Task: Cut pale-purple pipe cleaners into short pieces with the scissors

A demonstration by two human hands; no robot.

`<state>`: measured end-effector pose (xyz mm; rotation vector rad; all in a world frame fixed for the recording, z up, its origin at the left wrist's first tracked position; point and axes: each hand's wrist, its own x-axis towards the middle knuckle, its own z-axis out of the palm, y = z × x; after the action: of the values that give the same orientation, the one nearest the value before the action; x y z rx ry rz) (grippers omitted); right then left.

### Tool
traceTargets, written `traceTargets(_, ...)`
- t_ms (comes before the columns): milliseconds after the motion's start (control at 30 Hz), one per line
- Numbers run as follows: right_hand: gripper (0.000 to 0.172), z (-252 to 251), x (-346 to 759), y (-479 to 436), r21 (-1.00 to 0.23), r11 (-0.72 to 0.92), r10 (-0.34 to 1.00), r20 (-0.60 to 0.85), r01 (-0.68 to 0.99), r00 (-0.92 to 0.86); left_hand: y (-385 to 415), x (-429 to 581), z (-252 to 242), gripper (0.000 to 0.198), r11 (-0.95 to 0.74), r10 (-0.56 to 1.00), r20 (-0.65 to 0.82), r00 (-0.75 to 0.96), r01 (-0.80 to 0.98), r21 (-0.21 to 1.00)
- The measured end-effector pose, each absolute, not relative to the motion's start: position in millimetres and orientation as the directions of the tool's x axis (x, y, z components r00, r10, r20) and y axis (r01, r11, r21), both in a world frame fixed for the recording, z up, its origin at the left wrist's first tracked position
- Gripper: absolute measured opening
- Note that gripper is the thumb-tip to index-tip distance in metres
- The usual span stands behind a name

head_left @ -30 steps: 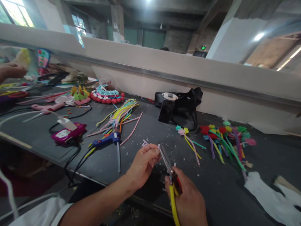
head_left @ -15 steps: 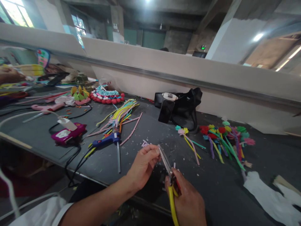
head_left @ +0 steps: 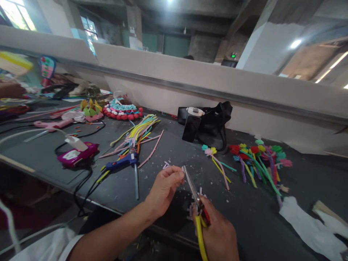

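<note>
My right hand [head_left: 217, 230] grips scissors [head_left: 193, 188] by their yellow and red handles. The blades look almost closed, pointing away from me, with tips right at the fingertips of my left hand [head_left: 166, 186]. Thumb and finger of that left hand are pinched on a small pale piece [head_left: 183, 168], mostly hidden; its kind is too small to tell. Short lilac cut pieces [head_left: 166, 165] lie just beyond the left hand, and more lilac bits [head_left: 191, 212] lie beside the right hand.
Left of my hands lie a blue glue gun [head_left: 122, 161], pipe cleaners [head_left: 144, 130] and a magenta power strip [head_left: 78, 154]. A phone [head_left: 191, 128] leans on a black bag [head_left: 217, 116]. Pipe-cleaner flowers [head_left: 255, 156] and a white glove [head_left: 307, 224] are right. Another person's hand [head_left: 11, 90] is far left.
The scissor blades have come closer together at my left fingertips. At far left, a yellow-edged item has been lifted near the other person's hand. The view has shifted slightly.
</note>
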<state>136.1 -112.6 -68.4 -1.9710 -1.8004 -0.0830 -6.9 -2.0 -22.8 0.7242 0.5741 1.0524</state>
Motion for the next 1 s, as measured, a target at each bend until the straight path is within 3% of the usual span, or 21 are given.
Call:
traceTargets(233, 0.034, -65.3, 134.1, -110.7, -0.278, -0.056, 0.9, 0.402, 0.959, 0.169, -0.3, -6.5, -24.8, 0.008, 0.339, 0.91, -0.097, 0.402, -0.59, 0.733)
traceTargets(567, 0.034, -71.8, 138.5, -112.1, -0.274, -0.044, 0.927, 0.348, 0.961, 0.142, -1.0, -6.2, -22.4, 0.012, 0.364, 0.905, -0.136, 0.402, -0.568, 0.738)
traceTargets(800, 0.035, -59.6, 133.1, -106.9, -0.51, -0.105, 0.913, 0.291, 0.854, 0.286, -5.1, -5.8, -20.4, 0.009, 0.229, 0.939, -0.086, 0.332, -0.421, 0.878)
traceTargets(1000, 0.037, -33.5, 127.5, -91.9, -0.745, -0.054, 0.854, 0.31, 0.665, 0.417, -11.0, -3.2, -19.3, 0.005, -0.064, 0.954, 0.067, 0.292, -0.02, 0.998)
